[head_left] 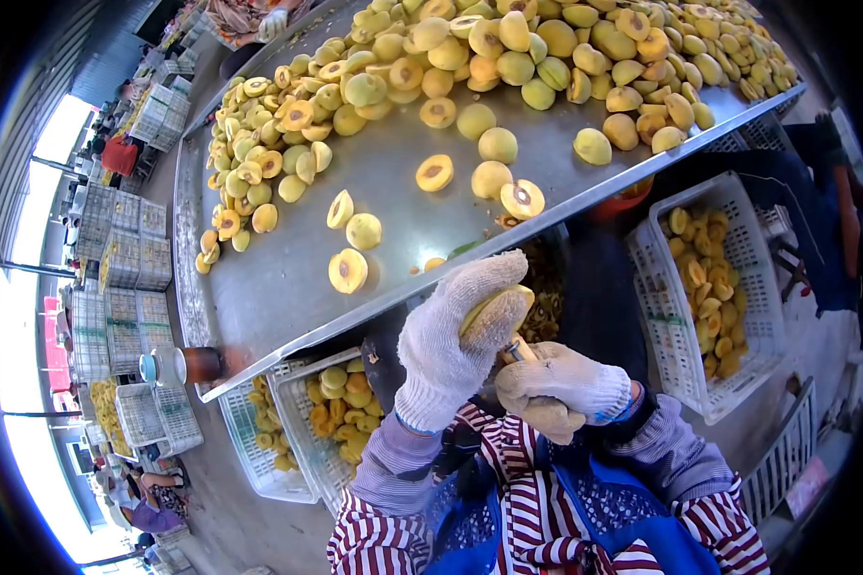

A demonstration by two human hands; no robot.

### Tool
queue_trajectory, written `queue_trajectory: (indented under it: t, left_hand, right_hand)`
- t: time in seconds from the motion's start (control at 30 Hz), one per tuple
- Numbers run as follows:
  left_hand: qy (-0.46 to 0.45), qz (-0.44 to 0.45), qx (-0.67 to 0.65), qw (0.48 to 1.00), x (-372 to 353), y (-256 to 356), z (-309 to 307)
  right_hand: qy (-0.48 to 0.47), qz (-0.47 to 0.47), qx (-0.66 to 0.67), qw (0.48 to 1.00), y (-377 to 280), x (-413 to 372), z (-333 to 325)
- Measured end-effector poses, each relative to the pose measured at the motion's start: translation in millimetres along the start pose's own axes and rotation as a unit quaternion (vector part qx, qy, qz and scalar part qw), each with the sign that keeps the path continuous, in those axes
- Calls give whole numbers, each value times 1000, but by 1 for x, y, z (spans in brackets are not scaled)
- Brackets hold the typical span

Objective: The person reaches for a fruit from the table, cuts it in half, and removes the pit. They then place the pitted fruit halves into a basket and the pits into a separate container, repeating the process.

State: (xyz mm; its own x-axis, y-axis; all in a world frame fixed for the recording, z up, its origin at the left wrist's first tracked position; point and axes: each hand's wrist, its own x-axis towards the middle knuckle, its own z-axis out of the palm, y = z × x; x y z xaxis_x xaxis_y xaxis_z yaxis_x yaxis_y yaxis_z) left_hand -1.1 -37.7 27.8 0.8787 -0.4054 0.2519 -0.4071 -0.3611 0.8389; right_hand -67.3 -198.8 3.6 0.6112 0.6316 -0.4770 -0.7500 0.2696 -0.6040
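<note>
My left hand, in a pale knitted glove, is closed around a halved yellow peach above the front edge of the metal table. Just below and to the right, my gloved right hand grips a small hand tool. The tool's tip points toward the fruit; its working end is mostly hidden by the left-hand fingers. On the table nearest my hands lie a peach half with its cut face up and another cut half.
A big heap of whole and halved peaches covers the table's far side. Plastic crates of fruit stand below at left and right. A jar sits by the left corner. Another person's gloved hand appears at the top.
</note>
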Motion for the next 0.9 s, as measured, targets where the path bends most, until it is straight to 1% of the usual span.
queue_trajectory:
  t: [0.03, 0.13, 0.17, 0.23, 0.27, 0.3, 0.33, 0.37, 0.43, 0.47, 0.5, 0.53, 0.57, 0.6, 0.67, 0.7, 0.77, 0.8, 0.83, 0.9]
  left_hand:
    - [-13, 2, 25, 1000, 1, 2, -2]
    - [24, 71, 74, 994, 2, 4, 1]
    - [20, 79, 72, 994, 3, 5, 1]
    - [11, 95, 67, 993, 6, 6, 0]
    - [-30, 37, -17, 999, 7, 4, -3]
    - [-72, -21, -99, 992, 7, 2, -7]
    - [-112, -78, -179, 974, 8, 0, -10]
    - [-92, 6, -140, 986, 10, -1, -9]
    - [-47, 169, -62, 982, 10, -1, -6]
    - [-49, 101, -168, 979, 8, 0, -3]
    - [-50, 32, -270, 961, 4, 3, 1]
    - [-50, -37, -369, 927, -1, 7, 5]
    - [-49, -104, -462, 880, -4, 12, 9]
    - [-8, -156, -475, 866, -6, 16, 15]
    - [14, -255, -580, 774, -5, 17, 14]
    - [27, -301, -626, 719, -5, 16, 12]
    - [71, -318, -627, 708, -8, 15, 18]
    - [69, -318, -601, 730, -9, 12, 16]
    - [69, -319, -575, 750, -12, 8, 14]
    - [106, -269, -535, 794, -20, -14, 8]
  right_hand:
    - [0, 4, 5, 1000, -4, -3, 4]
    - [-15, 19, 25, 999, -11, -6, 7]
    - [-22, 24, 33, 999, -11, -6, 7]
    - [-69, 21, 102, 992, -5, -6, 3]
    - [-93, 20, 135, 986, 0, -5, -1]
    - [-101, 8, 153, 983, 10, -2, -4]
    - [-109, -5, 171, 979, 22, 2, -9]
    - [-117, -20, 191, 974, 29, 4, -11]
    - [-142, -1, 226, 964, 14, -6, 1]
    - [-155, 8, 243, 958, 8, -10, 6]
    - [-164, 9, 235, 958, 9, -10, 5]
    - [-172, 11, 227, 958, 10, -9, 2]
    - [-182, 13, 218, 959, 9, -8, 1]
    - [-149, 15, 195, 969, 10, -7, 1]
    - [-85, 22, 147, 985, 11, -5, 1]
    - [-116, 21, 119, 986, 14, -5, 3]
    - [-195, 35, 64, 978, 20, -3, 4]
    - [-241, 44, 37, 969, 22, 0, 1]
    - [-236, 69, 25, 969, 20, 0, -1]
    - [-229, 121, -3, 966, 11, 3, -3]
